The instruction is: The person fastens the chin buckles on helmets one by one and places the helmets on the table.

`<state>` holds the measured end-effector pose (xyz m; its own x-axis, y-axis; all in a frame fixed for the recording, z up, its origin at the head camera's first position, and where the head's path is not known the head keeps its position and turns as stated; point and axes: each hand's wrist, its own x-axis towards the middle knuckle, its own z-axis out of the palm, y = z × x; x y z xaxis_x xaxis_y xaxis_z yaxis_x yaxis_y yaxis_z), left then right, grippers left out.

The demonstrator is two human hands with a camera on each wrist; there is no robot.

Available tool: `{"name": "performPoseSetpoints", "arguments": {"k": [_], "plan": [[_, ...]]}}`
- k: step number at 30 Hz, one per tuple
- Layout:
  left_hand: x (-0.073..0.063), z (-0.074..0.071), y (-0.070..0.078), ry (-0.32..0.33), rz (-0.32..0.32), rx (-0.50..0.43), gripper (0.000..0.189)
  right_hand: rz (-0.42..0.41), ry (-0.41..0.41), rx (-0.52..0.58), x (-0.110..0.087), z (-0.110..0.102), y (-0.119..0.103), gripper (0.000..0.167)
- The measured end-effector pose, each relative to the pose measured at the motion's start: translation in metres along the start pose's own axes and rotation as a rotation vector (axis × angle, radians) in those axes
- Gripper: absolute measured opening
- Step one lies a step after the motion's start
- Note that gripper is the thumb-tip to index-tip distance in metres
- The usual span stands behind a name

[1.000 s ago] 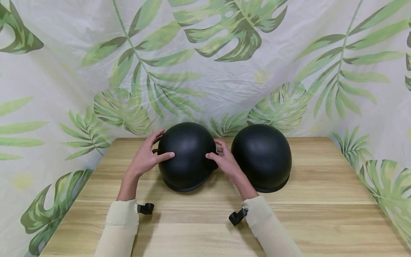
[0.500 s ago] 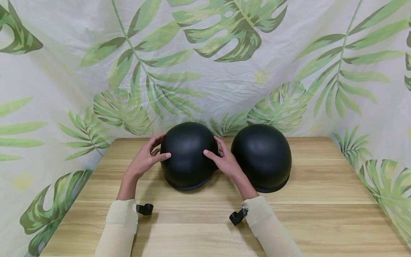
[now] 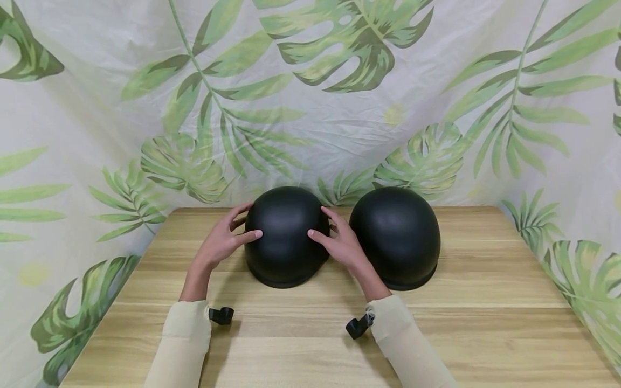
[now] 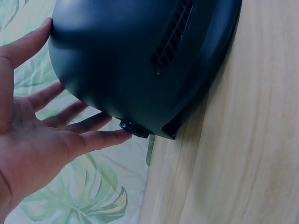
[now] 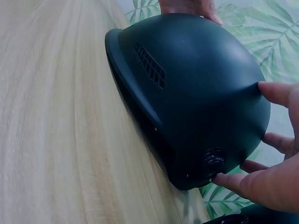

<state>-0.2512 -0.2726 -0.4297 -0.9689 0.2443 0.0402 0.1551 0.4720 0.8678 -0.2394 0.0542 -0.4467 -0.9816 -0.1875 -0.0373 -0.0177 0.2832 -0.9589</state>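
Observation:
A black helmet (image 3: 286, 237), dome up, stands on the wooden table between the two hands. My left hand (image 3: 220, 240) has its spread fingers reaching along the helmet's left side, with the thumb tip on the front of the shell. On the other side, my right hand (image 3: 343, 242) touches the shell with thumb and fingertips; in the right wrist view its lower fingers lie near a round black knob (image 5: 214, 160). A slotted vent (image 4: 174, 37) shows on the helmet's side in the left wrist view. Just right of the right hand sits a second black helmet (image 3: 398, 237).
The wood-grain table (image 3: 310, 355) ends at the back against a hanging cloth (image 3: 339, 129) printed with green leaves. Small black wrist devices (image 3: 222, 316) stick out from the beige sleeves (image 3: 181, 339).
The left-hand helmet has shifted slightly right and turned a little between the hands, its rim now more level. The left hand has followed it right. The second helmet has stayed put.

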Motion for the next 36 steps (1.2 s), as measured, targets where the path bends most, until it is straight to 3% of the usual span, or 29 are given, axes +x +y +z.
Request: {"name": "performPoseSetpoints", "arguments": {"k": [11,16,20,25,30,36], "plan": [[-0.002,-0.004,0.004,-0.01,-0.008,0.053,0.09,-0.057,0.002,-0.042,-0.001,0.001,0.0,0.076],[-0.001,-0.002,0.014,0.024,0.015,0.144,0.089,-0.086,0.002,-0.079,-0.006,-0.011,-0.008,0.075],[0.0,0.005,0.033,0.11,0.085,0.268,0.088,-0.141,0.04,-0.101,-0.016,-0.031,-0.018,0.073],[-0.003,0.025,0.066,0.206,0.209,0.368,0.081,-0.228,0.128,-0.12,-0.032,-0.064,-0.029,0.069],[-0.004,0.045,0.094,0.24,0.326,0.337,0.076,-0.303,0.278,-0.111,-0.045,-0.098,-0.03,0.058],[0.002,0.071,0.116,0.22,0.391,0.269,0.07,-0.307,0.417,-0.251,-0.053,-0.136,-0.019,0.054]]}}
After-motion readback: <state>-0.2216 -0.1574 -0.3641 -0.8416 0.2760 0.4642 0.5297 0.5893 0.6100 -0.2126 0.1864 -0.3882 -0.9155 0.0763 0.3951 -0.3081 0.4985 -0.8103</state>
